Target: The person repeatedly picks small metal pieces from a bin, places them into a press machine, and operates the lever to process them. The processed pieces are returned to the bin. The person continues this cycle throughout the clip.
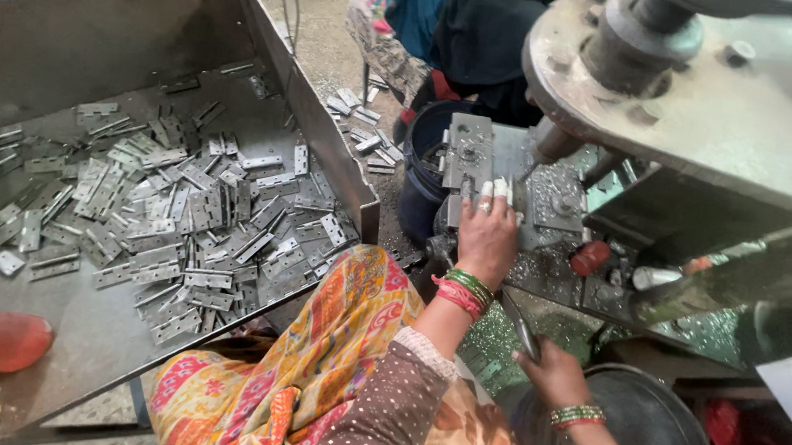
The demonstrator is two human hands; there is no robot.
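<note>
Left hand pressed a hinge on the press die; right hand gripped a lever; many hinges lay left in the bin.

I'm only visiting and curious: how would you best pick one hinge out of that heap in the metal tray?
Probably take a hinge lying flat near the tray's open near edge, pinching its two long edges with the fingers from above. The leaves are thin and flat, and neighbours overlap, so a loose top one lifts most easily.
</note>
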